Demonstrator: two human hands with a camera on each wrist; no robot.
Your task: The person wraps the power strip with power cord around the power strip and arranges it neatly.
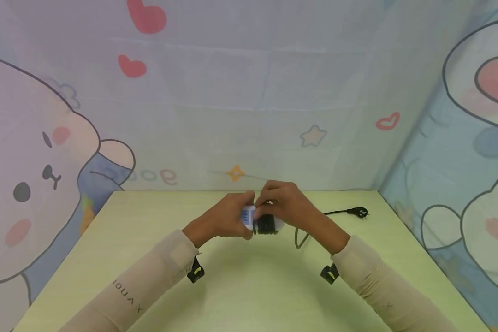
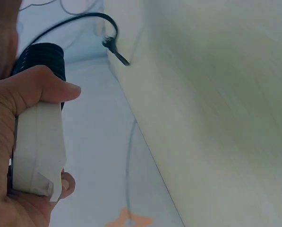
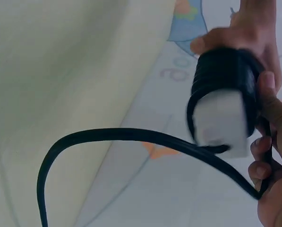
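Note:
My left hand grips one end of a white power strip, held up over the table. In the left wrist view its thumb lies across the side of the white casing. Black cord is wound in several tight turns around the strip's other part. My right hand is right at these coils, and in the right wrist view its fingers hold a length of the cord. From there the loose cord loops down and out to a black plug on the right.
The pale yellow-green table spreads below both hands. Behind it hangs a cloth backdrop with cartoon animals, hearts and stars, which also closes off the left and right sides. Small black cameras are strapped at both wrists.

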